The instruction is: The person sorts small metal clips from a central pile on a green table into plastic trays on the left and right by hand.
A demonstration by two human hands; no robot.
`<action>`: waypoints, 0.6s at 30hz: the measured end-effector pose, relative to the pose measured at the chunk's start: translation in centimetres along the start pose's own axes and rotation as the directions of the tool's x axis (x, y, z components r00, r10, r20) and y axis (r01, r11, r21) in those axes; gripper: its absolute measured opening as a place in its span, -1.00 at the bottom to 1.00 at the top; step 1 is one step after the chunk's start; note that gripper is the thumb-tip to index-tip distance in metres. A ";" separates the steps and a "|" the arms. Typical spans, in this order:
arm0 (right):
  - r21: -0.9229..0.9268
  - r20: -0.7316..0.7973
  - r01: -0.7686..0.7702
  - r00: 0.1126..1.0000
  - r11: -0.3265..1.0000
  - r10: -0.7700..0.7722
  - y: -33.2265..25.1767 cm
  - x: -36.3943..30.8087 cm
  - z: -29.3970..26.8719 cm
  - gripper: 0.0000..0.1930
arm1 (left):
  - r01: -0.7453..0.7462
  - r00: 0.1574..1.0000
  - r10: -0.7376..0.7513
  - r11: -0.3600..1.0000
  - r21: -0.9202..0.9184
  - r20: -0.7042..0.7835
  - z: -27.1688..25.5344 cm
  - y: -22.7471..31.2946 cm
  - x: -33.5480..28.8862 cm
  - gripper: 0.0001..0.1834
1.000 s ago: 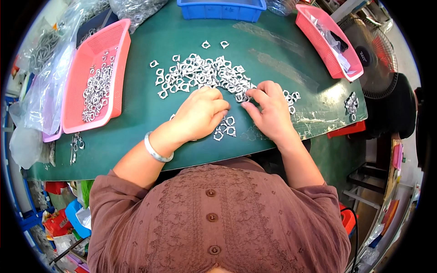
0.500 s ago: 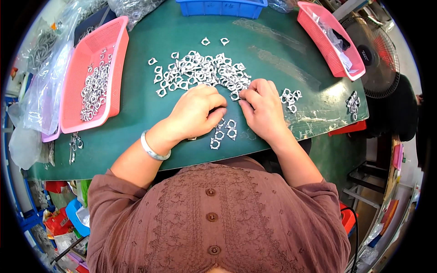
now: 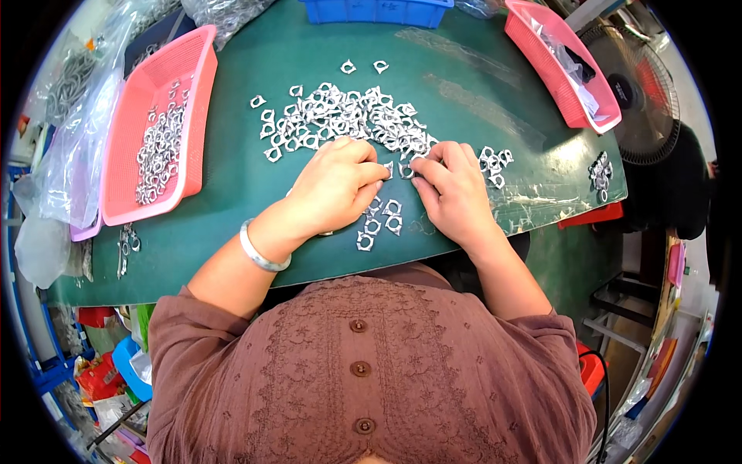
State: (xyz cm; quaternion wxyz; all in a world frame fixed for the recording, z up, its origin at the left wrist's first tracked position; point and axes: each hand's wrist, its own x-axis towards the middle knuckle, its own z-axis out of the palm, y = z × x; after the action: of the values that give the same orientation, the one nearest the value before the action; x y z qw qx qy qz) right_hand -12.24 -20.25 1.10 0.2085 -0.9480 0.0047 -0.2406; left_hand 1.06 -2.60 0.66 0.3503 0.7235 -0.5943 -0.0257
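Observation:
A heap of small silvery metal rings (image 3: 340, 112) with pointed lugs lies on the green table. At its near edge my left hand (image 3: 340, 185) is closed, thumb against curled fingers, and a ring (image 3: 389, 169) peeks out at the fingertips. Just across from it, my right hand (image 3: 457, 192) has its bent fingertips on another ring (image 3: 406, 171), at the side of the heap. Below and between the hands, several rings (image 3: 372, 226) lie in a small group, partly beside my left thumb. The undersides of both hands are hidden.
A pink basket (image 3: 209, 100) holding more rings stands at the left, another pink basket (image 3: 560, 97) with bags at the far right. A blue bin (image 3: 375, 11) sits at the back edge. Small ring clusters (image 3: 495, 166) lie right of my hand; a fan (image 3: 634, 97) stands beyond.
My right hand has shifted slightly right and toward me, with a ring at its fingertips drawn out from the heap. A ring now shows at my left fingertips.

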 end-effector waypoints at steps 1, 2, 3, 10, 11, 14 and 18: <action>-0.005 0.031 0.002 1.000 1.000 -0.002 0.1 -0.1 -0.1 -0.82 | -0.001 1.000 0.001 1.000 -0.001 0.001 0.0 0.0 0.0 -0.79; -0.006 0.030 0.001 1.000 1.000 -0.001 0.1 -0.2 -0.1 -0.82 | -0.010 1.000 0.011 1.000 -0.013 0.006 0.0 0.0 0.0 -0.82; 0.008 0.039 0.010 0.999 1.000 -0.010 0.1 -0.3 -0.2 -0.82 | -0.020 1.000 0.020 0.999 -0.025 0.011 -0.1 0.1 0.0 -0.85; 0.061 0.032 -0.014 0.999 0.998 0.012 0.3 -0.6 -0.4 -0.77 | -0.019 0.999 0.022 0.997 -0.068 0.035 -0.3 0.2 0.1 -0.87; 0.061 0.032 -0.016 0.999 0.998 0.014 0.2 -0.5 -0.4 -0.77 | 0.003 0.999 0.000 0.997 -0.072 0.041 -0.3 0.3 0.1 -0.85; 0.015 0.046 0.022 0.999 1.000 -0.022 0.0 0.1 -0.4 -0.78 | 0.019 0.999 -0.016 0.996 -0.081 0.034 -0.2 0.2 0.1 -0.84; -0.051 0.074 0.133 0.989 0.990 -0.129 0.8 0.5 -0.2 -0.83 | 0.010 1.000 -0.009 0.996 -0.093 0.017 0.0 0.2 0.1 -0.83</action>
State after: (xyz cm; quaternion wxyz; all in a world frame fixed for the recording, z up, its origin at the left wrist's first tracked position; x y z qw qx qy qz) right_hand -11.80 -21.11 1.14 0.1656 -0.9596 -0.0581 -0.2201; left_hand 0.91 -2.65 0.84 0.3786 0.7090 -0.5919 -0.0608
